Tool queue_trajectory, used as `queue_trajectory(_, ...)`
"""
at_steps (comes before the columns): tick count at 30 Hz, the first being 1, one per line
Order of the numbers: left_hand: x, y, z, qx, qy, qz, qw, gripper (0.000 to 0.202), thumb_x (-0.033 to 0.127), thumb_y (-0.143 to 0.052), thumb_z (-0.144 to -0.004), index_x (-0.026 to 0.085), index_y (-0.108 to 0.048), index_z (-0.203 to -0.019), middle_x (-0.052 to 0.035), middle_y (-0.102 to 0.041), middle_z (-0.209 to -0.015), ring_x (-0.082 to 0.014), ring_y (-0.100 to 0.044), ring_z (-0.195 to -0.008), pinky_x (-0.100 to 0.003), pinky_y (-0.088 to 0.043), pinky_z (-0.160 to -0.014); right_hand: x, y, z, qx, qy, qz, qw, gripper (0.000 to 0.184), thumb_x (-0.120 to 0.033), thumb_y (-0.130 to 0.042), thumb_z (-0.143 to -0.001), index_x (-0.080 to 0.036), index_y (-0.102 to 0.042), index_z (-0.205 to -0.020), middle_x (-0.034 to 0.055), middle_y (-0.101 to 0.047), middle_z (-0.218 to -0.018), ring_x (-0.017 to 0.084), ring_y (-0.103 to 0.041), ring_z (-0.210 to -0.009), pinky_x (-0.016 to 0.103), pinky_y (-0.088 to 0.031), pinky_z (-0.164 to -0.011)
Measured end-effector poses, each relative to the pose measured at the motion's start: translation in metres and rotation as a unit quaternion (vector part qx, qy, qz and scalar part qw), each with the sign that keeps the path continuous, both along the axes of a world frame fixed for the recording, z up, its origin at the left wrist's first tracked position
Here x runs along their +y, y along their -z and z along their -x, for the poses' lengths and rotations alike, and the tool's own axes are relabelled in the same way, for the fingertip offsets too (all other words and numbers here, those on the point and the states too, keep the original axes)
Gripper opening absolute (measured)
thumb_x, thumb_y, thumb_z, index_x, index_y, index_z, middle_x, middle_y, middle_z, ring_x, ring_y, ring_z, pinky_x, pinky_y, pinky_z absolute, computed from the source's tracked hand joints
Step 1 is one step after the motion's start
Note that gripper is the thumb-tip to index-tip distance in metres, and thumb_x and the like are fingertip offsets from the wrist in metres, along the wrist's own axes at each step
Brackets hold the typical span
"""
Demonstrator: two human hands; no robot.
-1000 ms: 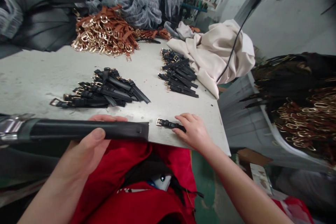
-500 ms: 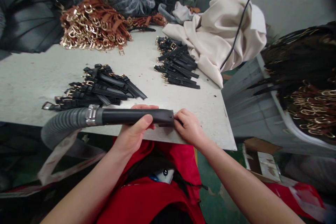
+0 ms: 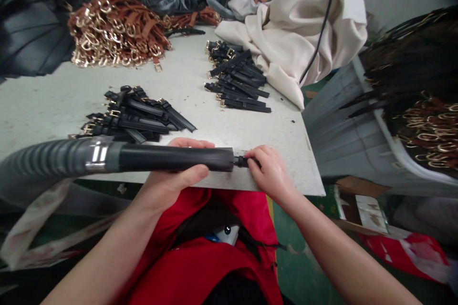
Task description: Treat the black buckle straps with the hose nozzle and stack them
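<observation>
My left hand [image 3: 179, 176] is wrapped round a black tube nozzle [image 3: 171, 157], thumb in front and fingers behind. A ribbed grey hose [image 3: 46, 155] joins the nozzle's left end at a metal clamp [image 3: 98, 153]. At the nozzle's open right end, my right hand [image 3: 268, 167] pinches a small black strap [image 3: 242, 161]. The strap's left end is at the nozzle mouth; how far it reaches inside is hidden. Just behind the nozzle lies a pile of black buckled straps [image 3: 139, 116] on the pale table [image 3: 200, 100].
A second pile of black straps [image 3: 239, 76] lies further back, beside cream fabric [image 3: 307, 33]. Brown straps with gold buckles [image 3: 118, 28] are heaped at the back left. A grey bin [image 3: 332, 119] stands right of the table, with an open cardboard box [image 3: 361, 205] below.
My right hand has moved slightly right from the nozzle mouth, and the strap's black end now shows between them. The hose has shifted left, and the view has tilted slightly.
</observation>
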State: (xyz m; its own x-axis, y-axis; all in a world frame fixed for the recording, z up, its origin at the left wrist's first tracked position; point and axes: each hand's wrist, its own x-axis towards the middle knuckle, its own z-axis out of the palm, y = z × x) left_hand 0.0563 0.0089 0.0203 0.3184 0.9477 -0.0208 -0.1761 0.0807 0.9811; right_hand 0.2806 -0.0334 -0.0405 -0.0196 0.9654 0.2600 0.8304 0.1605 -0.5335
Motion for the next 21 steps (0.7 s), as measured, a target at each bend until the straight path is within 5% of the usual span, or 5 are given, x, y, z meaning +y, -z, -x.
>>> queue_trajectory(6, 0.017, 0.002, -0.020, 0.039, 0.034, -0.002, 0.999, 0.027, 0.029, -0.082, -0.067, 0.021, -0.070, -0.089, -0.0035, -0.072, -0.093, -0.0149, -0.062, -0.069, -0.024, -0.050, -0.055, 0.000, 0.009, -0.002, -0.022, -0.005, 0.026, 0.999, 0.019, -0.016, -0.046, -0.089, -0.018, -0.065, -0.092, 0.0099, -0.064, -0.091, 0.024, -0.055, -0.087, 0.039, -0.041, -0.078)
queue_trajectory(11, 0.018, -0.002, -0.021, 0.059, 0.036, -0.042, 0.997, 0.025, 0.025, -0.081, -0.068, 0.022, -0.069, -0.090, -0.0024, -0.072, -0.095, -0.0160, -0.064, -0.076, -0.025, -0.051, -0.063, 0.000, 0.007, 0.000, -0.036, 0.008, 0.023, 0.999, 0.019, -0.016, -0.046, -0.089, -0.018, -0.065, -0.092, 0.0093, -0.063, -0.091, 0.024, -0.054, -0.084, 0.037, -0.038, -0.075)
queue_trajectory(21, 0.016, 0.003, -0.020, 0.045, 0.043, -0.036, 0.997, 0.028, 0.026, -0.081, -0.066, 0.021, -0.069, -0.090, -0.0045, -0.072, -0.095, -0.0166, -0.064, -0.073, -0.024, -0.051, -0.056, 0.000, 0.006, 0.003, -0.066, 0.019, 0.025, 0.997, 0.019, -0.016, -0.047, -0.091, -0.018, -0.065, -0.093, 0.0096, -0.064, -0.093, 0.024, -0.054, -0.085, 0.036, -0.037, -0.075)
